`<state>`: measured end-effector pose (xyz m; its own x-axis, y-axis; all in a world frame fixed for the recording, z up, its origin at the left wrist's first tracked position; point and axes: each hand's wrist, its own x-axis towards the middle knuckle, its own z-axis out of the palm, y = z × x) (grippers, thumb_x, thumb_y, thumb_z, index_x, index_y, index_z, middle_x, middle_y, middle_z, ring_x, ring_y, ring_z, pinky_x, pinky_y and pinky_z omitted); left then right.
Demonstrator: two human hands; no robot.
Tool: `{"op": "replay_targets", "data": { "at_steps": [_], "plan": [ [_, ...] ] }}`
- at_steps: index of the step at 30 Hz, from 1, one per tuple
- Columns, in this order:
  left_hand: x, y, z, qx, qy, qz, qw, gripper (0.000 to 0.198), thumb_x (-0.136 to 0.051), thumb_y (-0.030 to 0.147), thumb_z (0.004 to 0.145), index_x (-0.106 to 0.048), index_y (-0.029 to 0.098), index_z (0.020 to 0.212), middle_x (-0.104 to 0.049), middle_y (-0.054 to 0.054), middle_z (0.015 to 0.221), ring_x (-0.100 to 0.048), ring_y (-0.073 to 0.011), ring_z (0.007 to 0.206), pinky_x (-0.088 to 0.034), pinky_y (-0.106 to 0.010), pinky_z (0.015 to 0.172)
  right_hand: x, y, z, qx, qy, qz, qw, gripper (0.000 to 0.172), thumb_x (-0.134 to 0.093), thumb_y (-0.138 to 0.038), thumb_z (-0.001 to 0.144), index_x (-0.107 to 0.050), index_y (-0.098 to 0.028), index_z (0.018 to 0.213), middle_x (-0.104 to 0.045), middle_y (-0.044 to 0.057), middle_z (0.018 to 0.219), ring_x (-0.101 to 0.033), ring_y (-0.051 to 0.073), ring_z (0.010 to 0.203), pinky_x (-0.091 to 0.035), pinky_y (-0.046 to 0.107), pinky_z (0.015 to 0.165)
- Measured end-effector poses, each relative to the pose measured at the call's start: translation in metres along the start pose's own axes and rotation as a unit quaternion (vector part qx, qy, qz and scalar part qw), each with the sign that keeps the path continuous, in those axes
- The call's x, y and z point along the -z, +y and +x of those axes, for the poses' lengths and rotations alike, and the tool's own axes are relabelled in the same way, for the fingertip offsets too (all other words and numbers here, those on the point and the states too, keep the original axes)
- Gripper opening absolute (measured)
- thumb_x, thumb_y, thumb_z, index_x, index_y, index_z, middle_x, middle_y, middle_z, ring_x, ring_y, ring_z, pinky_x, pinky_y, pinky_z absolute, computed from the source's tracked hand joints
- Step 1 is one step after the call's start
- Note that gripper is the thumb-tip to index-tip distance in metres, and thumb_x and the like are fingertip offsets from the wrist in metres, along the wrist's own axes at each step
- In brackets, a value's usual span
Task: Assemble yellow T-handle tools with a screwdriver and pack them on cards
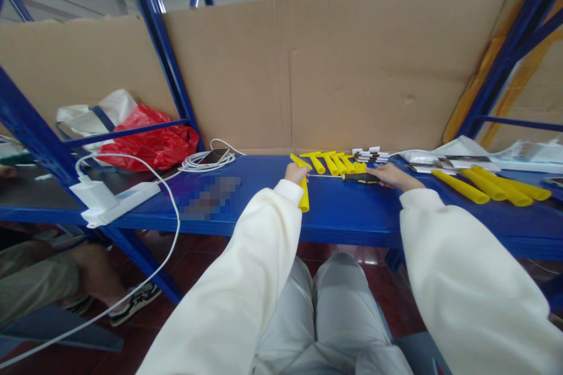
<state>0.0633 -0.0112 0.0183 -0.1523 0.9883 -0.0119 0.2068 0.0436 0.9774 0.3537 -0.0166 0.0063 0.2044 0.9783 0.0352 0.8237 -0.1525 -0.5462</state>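
2 full grips: yellow piece (304, 199) in left hand (297, 173), screwdriver (358, 178) in right hand (393, 176).

Brown cardboard panel (352, 70), red floor (197, 255)

Seated, reaching forward with left hand (297, 174) and right hand (391, 176) at nearly matching height.
Extends the white-sleeved left arm (259, 246) on a slant toward the middle, curling that hand into a closed grip with its back turned up. Brings the white-sleeved right arm (461, 263) in from the right, bending inward at the bare right wrist (411, 182) and pointing the hand left, also curled in a grip. Holds the two hands apart, facing each other, ahead of and above the thighs (345, 304).
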Motion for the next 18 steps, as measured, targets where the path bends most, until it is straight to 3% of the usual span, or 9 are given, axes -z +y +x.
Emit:
{"op": "replay_targets", "data": {
  "at_steps": [6, 11, 15, 18],
  "plan": [
    [0.000, -0.003, 0.003, -0.001, -0.003, 0.001, 1.000, 0.017, -0.067, 0.001, 0.082, -0.070, 0.012, 0.070, -0.055, 0.003, 0.048, -0.053, -0.0104, 0.042, -0.047, -0.021, 0.051, 0.001, -0.001, -0.002, -0.015, 0.009, 0.025, 1.000, 0.052, -0.056, -0.048, 0.105, -0.055, -0.020, 0.061, -0.048, 0.001, 0.047, -0.045, 0.013, 0.041, -0.038, 0.024, 0.045],
    [-0.001, -0.006, 0.007, -0.006, 0.004, 0.015, 1.000, 0.011, -0.066, 0.003, 0.084, -0.075, 0.010, 0.086, -0.060, 0.002, 0.054, -0.057, -0.0119, 0.044, -0.050, -0.022, 0.054, 0.004, 0.004, 0.003, -0.023, 0.060, 0.030, 0.997, 0.040, -0.055, -0.037, 0.103, -0.063, -0.019, 0.068, -0.052, 0.003, 0.049, -0.057, 0.018, 0.050, -0.045, 0.026, 0.052],
    [0.000, -0.009, 0.010, -0.029, 0.018, 0.032, 0.999, 0.041, -0.071, 0.004, 0.078, -0.075, 0.014, 0.118, -0.073, -0.001, 0.073, -0.069, -0.0146, 0.056, -0.055, -0.022, 0.060, 0.010, 0.010, 0.008, -0.042, 0.142, -0.012, 0.989, 0.024, -0.056, -0.024, 0.096, -0.074, -0.017, 0.082, -0.064, 0.009, 0.062, -0.072, 0.026, 0.075, -0.056, 0.032, 0.072],
    [0.000, -0.012, 0.011, -0.065, 0.015, 0.045, 0.997, 0.064, -0.074, 0.001, 0.070, -0.073, 0.019, 0.132, -0.081, -0.005, 0.096, -0.077, -0.0179, 0.075, -0.060, -0.023, 0.070, 0.011, 0.017, 0.011, -0.063, 0.197, -0.027, 0.978, 0.023, -0.058, -0.019, 0.092, -0.079, -0.014, 0.098, -0.075, 0.018, 0.086, -0.074, 0.033, 0.099, -0.057, 0.038, 0.088]
  ]
}}
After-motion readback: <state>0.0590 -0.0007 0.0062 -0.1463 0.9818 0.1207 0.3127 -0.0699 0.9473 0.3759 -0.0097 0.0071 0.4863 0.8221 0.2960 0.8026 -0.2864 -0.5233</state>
